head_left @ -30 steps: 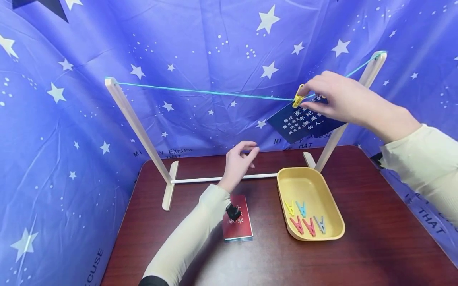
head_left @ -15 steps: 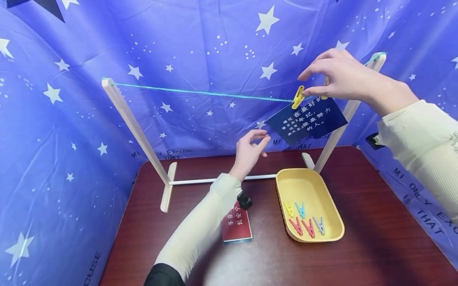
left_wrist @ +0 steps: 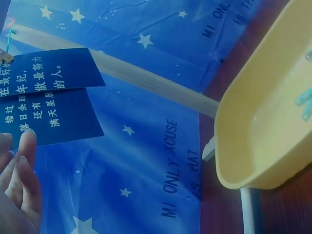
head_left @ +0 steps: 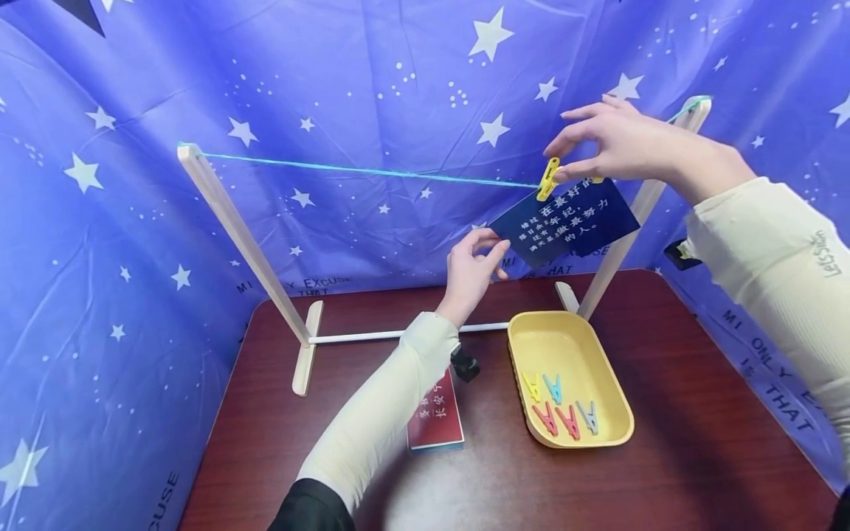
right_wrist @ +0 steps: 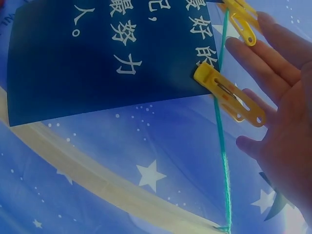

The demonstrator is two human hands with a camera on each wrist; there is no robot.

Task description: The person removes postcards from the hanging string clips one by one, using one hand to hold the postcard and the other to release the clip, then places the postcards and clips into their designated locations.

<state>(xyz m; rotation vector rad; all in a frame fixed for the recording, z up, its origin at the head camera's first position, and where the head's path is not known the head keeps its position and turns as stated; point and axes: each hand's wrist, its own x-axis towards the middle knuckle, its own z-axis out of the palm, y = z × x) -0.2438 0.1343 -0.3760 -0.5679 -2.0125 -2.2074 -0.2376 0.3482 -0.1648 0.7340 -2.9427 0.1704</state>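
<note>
A dark blue card (head_left: 584,225) with white writing hangs tilted from a turquoise cord (head_left: 372,172). At its upper left edge, my right hand (head_left: 627,147) pinches the tail of a yellow clothespin (head_left: 547,179) between thumb and finger. A second yellow clothespin (right_wrist: 226,92) clamps the card to the cord, under the palm in the right wrist view. Below, my left hand (head_left: 468,273) pinches the card's lower left corner. In the left wrist view a thumb (left_wrist: 28,141) overlaps the card's edge, and the card appears as two offset parts.
A wooden frame with a left post (head_left: 246,236) and a right post (head_left: 620,247) bears the cord. On the table (head_left: 505,487) stands a yellow tray (head_left: 564,324) with several clothespins (head_left: 554,389). A stack of cards (head_left: 434,424), red on top, lies under the left forearm.
My right hand came off the yellow clothespin, rose slightly, then closed on its tail again. My left hand moved up and right to the card's corner. The view shifted slightly.
</note>
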